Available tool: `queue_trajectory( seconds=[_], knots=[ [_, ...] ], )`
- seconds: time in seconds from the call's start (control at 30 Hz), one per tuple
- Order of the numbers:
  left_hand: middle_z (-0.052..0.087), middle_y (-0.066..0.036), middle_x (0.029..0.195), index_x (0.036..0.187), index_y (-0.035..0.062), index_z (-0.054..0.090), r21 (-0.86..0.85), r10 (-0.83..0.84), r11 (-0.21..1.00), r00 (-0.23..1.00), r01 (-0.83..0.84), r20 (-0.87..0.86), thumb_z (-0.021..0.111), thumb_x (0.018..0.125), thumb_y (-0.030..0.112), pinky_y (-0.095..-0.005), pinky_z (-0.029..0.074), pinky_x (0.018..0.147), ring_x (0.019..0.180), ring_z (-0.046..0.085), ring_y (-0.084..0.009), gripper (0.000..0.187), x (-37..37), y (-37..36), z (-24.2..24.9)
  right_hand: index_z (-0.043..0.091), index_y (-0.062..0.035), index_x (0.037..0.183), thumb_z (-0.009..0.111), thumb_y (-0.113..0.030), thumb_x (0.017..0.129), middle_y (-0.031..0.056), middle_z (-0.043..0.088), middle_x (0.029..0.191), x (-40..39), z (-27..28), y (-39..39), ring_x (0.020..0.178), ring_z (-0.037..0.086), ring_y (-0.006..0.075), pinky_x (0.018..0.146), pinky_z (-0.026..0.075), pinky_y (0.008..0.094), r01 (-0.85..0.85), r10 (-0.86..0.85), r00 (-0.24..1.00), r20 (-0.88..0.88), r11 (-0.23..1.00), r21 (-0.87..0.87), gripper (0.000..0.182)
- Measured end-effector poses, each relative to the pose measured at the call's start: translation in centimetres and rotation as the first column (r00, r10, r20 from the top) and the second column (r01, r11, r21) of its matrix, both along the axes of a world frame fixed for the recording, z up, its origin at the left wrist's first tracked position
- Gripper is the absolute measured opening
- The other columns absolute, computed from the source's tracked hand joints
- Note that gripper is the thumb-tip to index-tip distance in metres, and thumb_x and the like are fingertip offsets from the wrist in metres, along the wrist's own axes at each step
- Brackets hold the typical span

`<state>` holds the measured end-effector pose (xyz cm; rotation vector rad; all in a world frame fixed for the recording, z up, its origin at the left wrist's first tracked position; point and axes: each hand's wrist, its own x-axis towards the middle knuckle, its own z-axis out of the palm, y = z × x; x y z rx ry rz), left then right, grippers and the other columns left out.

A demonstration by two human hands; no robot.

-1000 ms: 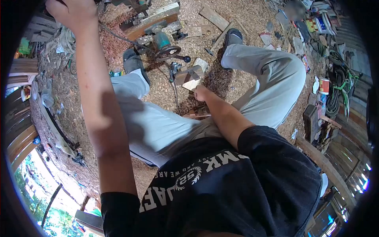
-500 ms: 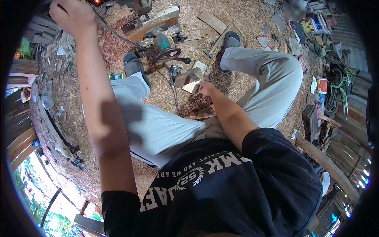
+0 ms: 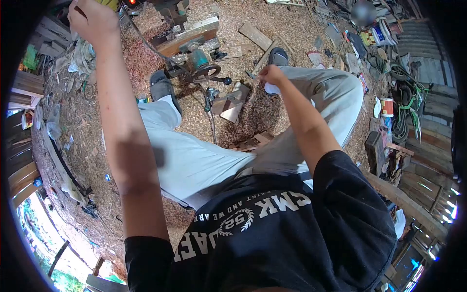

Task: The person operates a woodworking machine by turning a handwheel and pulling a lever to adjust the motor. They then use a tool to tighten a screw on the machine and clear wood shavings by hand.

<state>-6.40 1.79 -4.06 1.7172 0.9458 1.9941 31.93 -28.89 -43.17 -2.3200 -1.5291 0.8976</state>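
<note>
As the hammer (image 3: 263, 59) slants — head (image 3: 250, 74) toward the wood block (image 3: 237, 103) — the right hand (image 3: 272, 75) curls narrowly beside it.

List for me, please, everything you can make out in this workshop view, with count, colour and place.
hammer: 1, dark head, beside the right hand
machine: 1, teal with dark handwheel, upper middle
cable: 1, dark, from near the left hand towards the machine
board: 1, brown, above the hammer
wood shavings: countless, tan, over the floor
bucket: 1, orange and white, right side
bike: 1, green and black, far right
smaller scraps: too many and small to count
shirt: 1, black, white lettering, bottom
trousers: 1 pair, pale grey, middle
shoes: 2, dark, upper middle
hands: 2, bare; left at upper left, right near the hammer, grips unclear
</note>
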Motion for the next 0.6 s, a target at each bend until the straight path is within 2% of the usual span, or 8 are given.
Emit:
queue_trajectory(
  seconds=[0.07,0.17,0.27,0.33,0.4,0.43,0.5,0.6],
  knots=[
    [0.066,-0.021,0.125,0.121,-0.0051,0.066,-0.054,-0.035,0.998,0.997,0.038,0.063,0.039,0.111,0.032,-0.0394,0.048,0.103,0.116,0.062,-0.0275,0.047,0.0,0.0,-0.1,0.081,-0.0042,0.104,0.077,-0.014,0.086,0.0092,0.078,0.083,1.2,4.2,1.0,0.073,0.075,0.0197,0.066,0.058,0.0374,0.216,-0.224,0.968,-0.117,0.973,-0.083,0.021],
    [0.067,-0.021,0.123,0.12,-0.005,0.067,-0.038,-0.081,0.996,0.988,0.087,0.129,0.04,0.111,0.032,-0.0388,0.048,0.101,0.117,0.062,-0.0272,0.047,-0.1,0.6,-0.4,0.081,-0.0054,0.09,0.073,-0.022,0.089,0.0067,0.077,0.078,2.9,6.9,2.0,0.062,0.072,0.0191,0.065,0.057,0.0369,0.224,-0.231,0.965,-0.123,0.972,-0.069,0.018],
    [0.069,-0.02,0.121,0.119,-0.0053,0.067,-0.034,-0.035,0.999,0.997,0.038,0.074,0.04,0.111,0.031,-0.0377,0.048,0.101,0.117,0.063,-0.0265,0.046,0.0,0.3,-0.4,0.076,-0.0012,0.095,0.071,-0.018,0.093,0.007,0.077,0.079,1.6,11.5,3.9,0.071,0.074,0.0171,0.068,0.058,0.0338,0.229,-0.228,0.968,-0.108,0.973,-0.003,0.018],
    [0.07,-0.018,0.12,0.119,-0.0044,0.067,-0.04,-0.003,0.999,0.999,0.005,0.05,0.041,0.111,0.031,-0.0367,0.048,0.1,0.114,0.064,-0.0254,0.045,0.4,0.0,-0.3,0.075,-0.0002,0.094,0.07,-0.02,0.095,0.0091,0.078,0.08,2.0,12.5,5.6,0.064,0.072,0.0173,0.062,0.056,0.0359,0.116,-0.114,0.993,-0.043,0.991,0.063,0.02],
    [0.07,-0.018,0.119,0.119,-0.0038,0.068,-0.02,-0.004,1.0,1.0,0.004,0.022,0.041,0.111,0.031,-0.0363,0.048,0.1,0.113,0.065,-0.0249,0.045,0.4,-0.1,-0.3,0.069,0.0011,0.11,0.065,-0.019,0.101,0.0098,0.079,0.09,1.5,15.7,8.0,0.071,0.075,0.019,0.064,0.056,0.0359,0.119,-0.086,0.961,-0.264,0.987,0.111,0.022],
    [0.07,-0.017,0.118,0.119,-0.0032,0.069,0.0,-0.005,1.0,1.0,0.005,-0.004,0.042,0.111,0.031,-0.0359,0.048,0.1,0.112,0.065,-0.0244,0.044,0.5,-0.1,-0.3,0.069,0.0011,0.11,0.065,-0.019,0.101,0.0098,0.079,0.09,1.0,17.8,9.0,0.071,0.075,0.019,0.064,0.056,0.0359,0.116,-0.081,0.961,-0.265,0.986,0.116,0.022],
    [0.071,-0.016,0.117,0.118,-0.0026,0.069,0.003,-0.019,1.0,1.0,0.019,0.017,0.042,0.111,0.031,-0.0358,0.048,0.099,0.111,0.065,-0.0244,0.044,0.8,-0.1,-0.2,0.063,0.001,0.12,0.058,-0.02,0.108,0.0103,0.08,0.101,-1.0,22.8,10.5,0.077,0.078,0.0194,0.065,0.055,0.0327,-0.052,0.109,0.943,-0.315,0.982,0.184,0.025],
    [0.072,-0.017,0.116,0.117,-0.0022,0.07,0.009,-0.026,1.0,0.998,0.025,0.062,0.043,0.111,0.03,-0.0359,0.048,0.098,0.11,0.066,-0.0249,0.043,1.6,-0.2,0.1,0.063,-0.0011,0.121,0.054,-0.023,0.111,0.01,0.08,0.106,-4.4,28.4,12.1,0.08,0.078,0.0171,0.064,0.052,0.0278,-0.079,0.183,0.897,-0.403,0.962,0.261,0.026]
  ],
)
